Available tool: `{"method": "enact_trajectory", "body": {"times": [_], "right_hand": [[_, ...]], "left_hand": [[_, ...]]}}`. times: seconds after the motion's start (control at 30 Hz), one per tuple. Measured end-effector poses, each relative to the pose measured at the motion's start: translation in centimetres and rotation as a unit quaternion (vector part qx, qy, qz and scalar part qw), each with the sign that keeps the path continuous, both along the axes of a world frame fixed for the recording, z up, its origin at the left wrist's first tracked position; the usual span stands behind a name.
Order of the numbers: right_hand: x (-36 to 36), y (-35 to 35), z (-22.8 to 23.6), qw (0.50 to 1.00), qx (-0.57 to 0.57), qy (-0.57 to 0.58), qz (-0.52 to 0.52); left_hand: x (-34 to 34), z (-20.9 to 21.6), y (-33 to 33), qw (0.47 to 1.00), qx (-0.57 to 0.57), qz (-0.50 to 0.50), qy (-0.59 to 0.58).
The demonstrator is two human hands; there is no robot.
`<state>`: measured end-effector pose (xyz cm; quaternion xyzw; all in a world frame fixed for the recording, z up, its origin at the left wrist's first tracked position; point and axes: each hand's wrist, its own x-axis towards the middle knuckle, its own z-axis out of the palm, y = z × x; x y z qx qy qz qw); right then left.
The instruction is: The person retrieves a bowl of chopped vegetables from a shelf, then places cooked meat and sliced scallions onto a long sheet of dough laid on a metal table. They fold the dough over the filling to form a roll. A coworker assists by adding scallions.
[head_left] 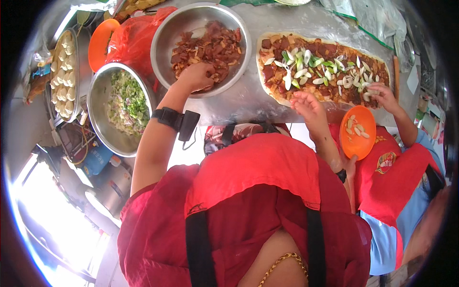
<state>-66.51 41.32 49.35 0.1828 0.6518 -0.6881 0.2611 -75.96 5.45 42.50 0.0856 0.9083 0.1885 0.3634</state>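
My left hand (197,77) reaches into a large steel bowl (161,40) at the upper middle. Its fingers curl down into reddish-brown diced meat (208,45), their tips partly hidden. My right hand (310,108), empty with loosely bent fingers apart, hovers by the front edge of a long flat sheet of dough (282,101). Meat pieces cover the sheet, and sliced scallions (306,64) lie over its middle and right. At the sheet's right end a co-worker's hand (384,97) touches the scallions. Their other hand holds an orange plate (359,146) with a few scallion slices.
Left of the meat bowl stands a steel bowl (95,112) of chopped green and pale filling. Behind it are a red plastic bag (138,38) and an orange dish (98,45). A tray (71,36) of white dumplings sits far left. Clear plastic (377,24) lies at the back right.
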Motion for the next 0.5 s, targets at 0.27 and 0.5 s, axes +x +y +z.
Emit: {"method": "enact_trajectory", "body": {"times": [0.27,0.5], "right_hand": [[0.5,0.0,0.0,1.000,-0.023,-0.013,-0.015],[1.2,0.1,-0.4,0.999,-0.044,-0.014,-0.022]], "left_hand": [[-0.1,-0.4,1.1,0.992,0.110,-0.020,0.051],[0.0,0.7,1.3,0.964,0.198,0.178,-0.017]]}}
